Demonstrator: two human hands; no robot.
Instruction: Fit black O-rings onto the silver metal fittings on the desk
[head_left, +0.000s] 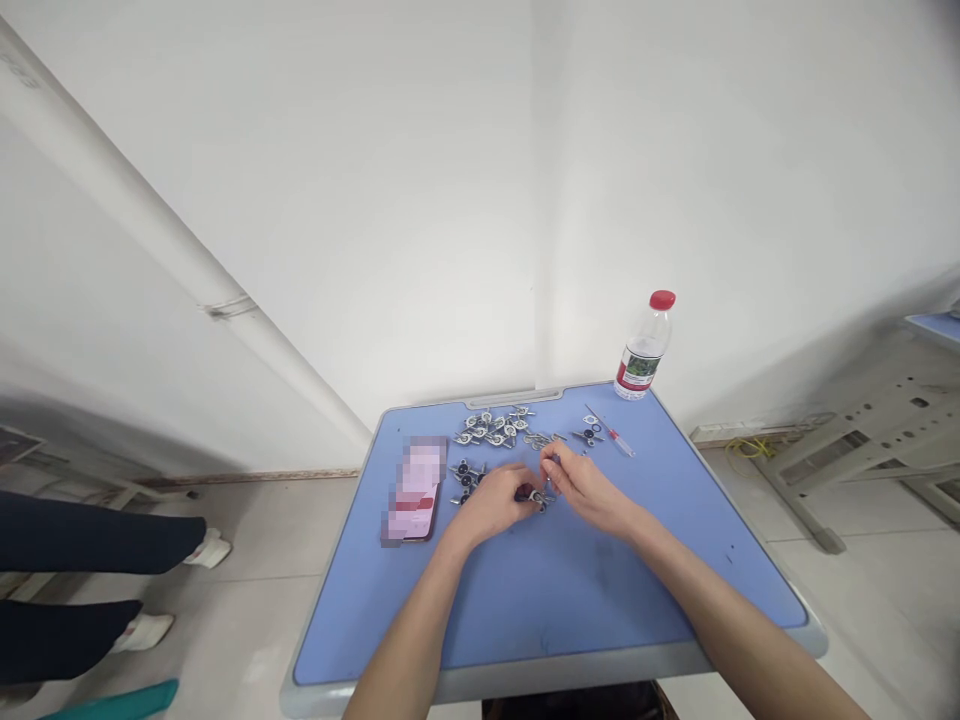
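My left hand (495,500) is closed around a small metal fitting (538,498) low over the blue desktop (562,600). Close to its right, my right hand (589,485) pinches with thumb and fingertips; what lies between them is too small to make out. Just left of my left hand are metal fittings with black round parts (465,468), partly hidden by it. Behind both hands lies a pile of silvery metal fittings (491,428). Another fitting with a black centre (589,436) rests beyond my right hand, beside a screwdriver with a red and clear handle (619,441).
A phone (416,490) with a blurred screen lies at the desk's left. At the back right corner stands a red-capped water bottle (643,350). The white wall (420,200) rises behind the desk. A person's legs (90,560) show at far left, another desk at far right.
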